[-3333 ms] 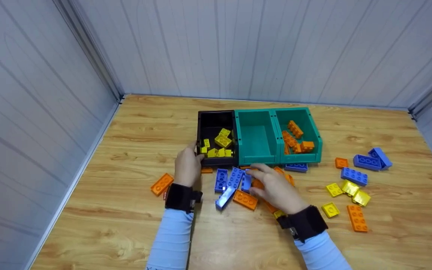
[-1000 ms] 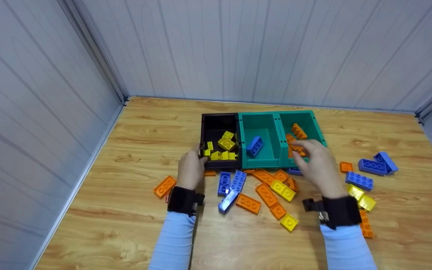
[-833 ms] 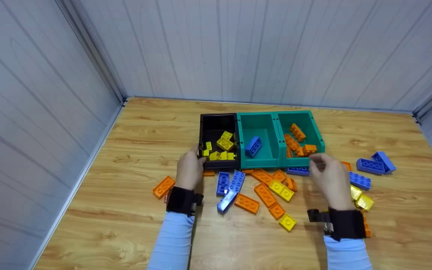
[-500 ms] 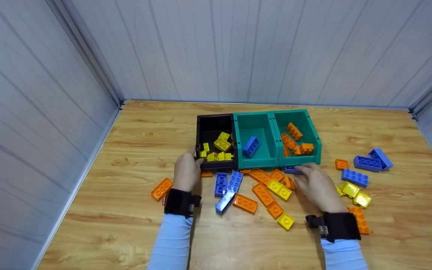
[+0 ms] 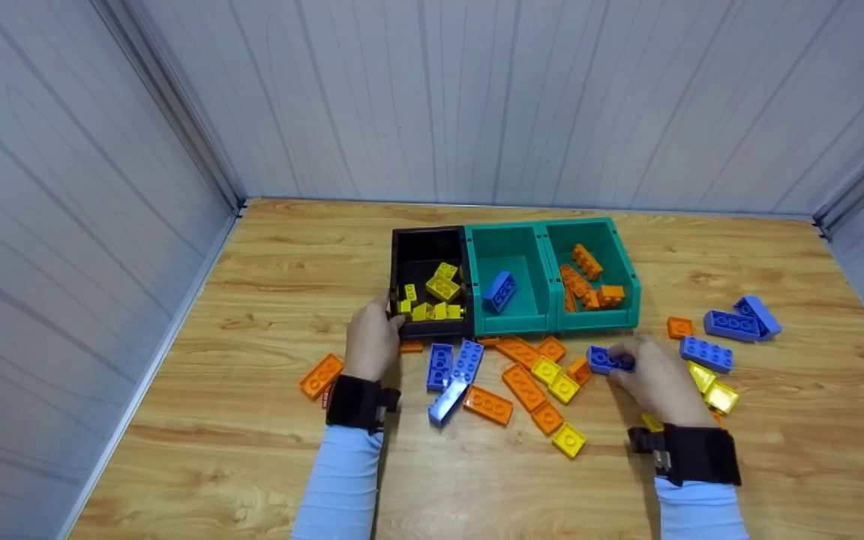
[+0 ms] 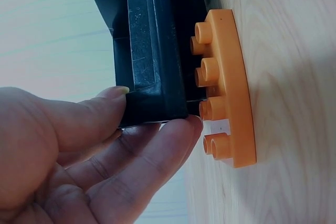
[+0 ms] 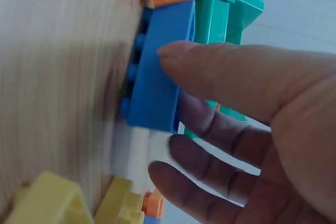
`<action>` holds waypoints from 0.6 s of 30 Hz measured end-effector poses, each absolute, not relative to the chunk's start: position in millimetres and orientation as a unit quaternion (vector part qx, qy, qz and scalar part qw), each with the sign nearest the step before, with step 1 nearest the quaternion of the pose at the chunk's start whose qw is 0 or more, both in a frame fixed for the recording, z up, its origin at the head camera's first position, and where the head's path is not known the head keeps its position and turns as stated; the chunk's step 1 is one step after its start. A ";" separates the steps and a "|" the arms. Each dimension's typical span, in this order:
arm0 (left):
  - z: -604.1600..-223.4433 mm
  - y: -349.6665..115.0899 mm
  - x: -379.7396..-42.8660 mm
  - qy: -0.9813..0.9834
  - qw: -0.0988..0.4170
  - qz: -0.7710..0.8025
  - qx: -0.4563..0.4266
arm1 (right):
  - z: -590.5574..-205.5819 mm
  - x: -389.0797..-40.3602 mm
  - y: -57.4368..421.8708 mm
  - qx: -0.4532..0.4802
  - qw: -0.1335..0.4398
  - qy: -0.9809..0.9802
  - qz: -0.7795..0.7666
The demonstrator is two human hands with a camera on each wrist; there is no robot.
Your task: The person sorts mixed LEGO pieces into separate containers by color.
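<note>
Between 3 pale walls (image 5: 462,97), bricks (image 5: 488,405) dot a wood-grain table (image 5: 477,487).

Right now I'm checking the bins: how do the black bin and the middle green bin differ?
The black bin holds several yellow bricks; the middle green bin holds one blue brick. The left hand grips the black bin, while no hand touches the middle green bin. Both are open-topped and stand side by side.
</note>
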State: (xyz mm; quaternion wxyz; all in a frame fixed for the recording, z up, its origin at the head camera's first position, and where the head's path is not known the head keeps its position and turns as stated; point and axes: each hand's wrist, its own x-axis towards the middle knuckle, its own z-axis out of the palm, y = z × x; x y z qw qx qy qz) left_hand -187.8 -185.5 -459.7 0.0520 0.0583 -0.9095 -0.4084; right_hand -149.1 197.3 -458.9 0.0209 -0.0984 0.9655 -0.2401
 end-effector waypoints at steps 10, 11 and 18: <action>-462.0 -187.7 -186.3 -0.911 0.067 -0.404 0.041 | -459.8 -149.3 197.3 -0.099 0.033 0.966 -0.238; -462.0 -187.5 -186.3 -0.911 0.067 -0.404 0.043 | -458.9 -148.9 196.7 -0.095 0.040 0.965 -0.240; -461.6 -185.8 -188.0 -0.911 0.068 -0.405 0.046 | -448.1 -146.6 194.8 -0.087 0.030 0.965 -0.244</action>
